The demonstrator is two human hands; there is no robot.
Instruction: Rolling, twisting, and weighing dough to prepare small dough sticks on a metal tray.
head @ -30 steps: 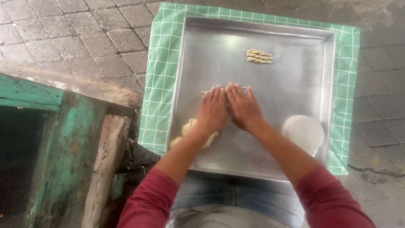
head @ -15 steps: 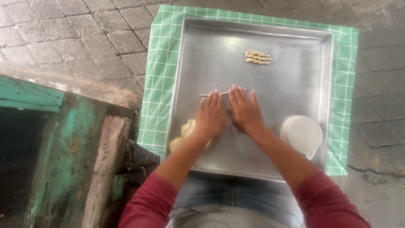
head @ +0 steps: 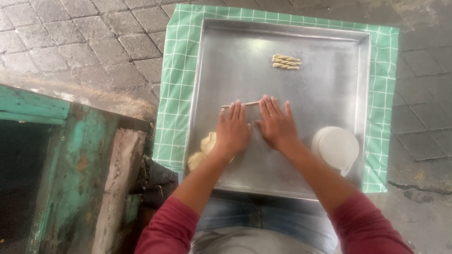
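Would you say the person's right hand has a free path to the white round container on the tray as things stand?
Probably yes. The right hand lies flat on the tray, and the white container stands just to its right with only bare metal between them.

You have a single view — the camera on your head, looking almost straight down past your chest and red sleeves. It faces away from your body, so the near edge of the metal tray [head: 282, 51] sits low in the picture and its far edge near the top. It is close enough that the tray fills the middle, its green checked cloth [head: 175, 94] showing round three edges — paving beyond. No second view shares the scene.
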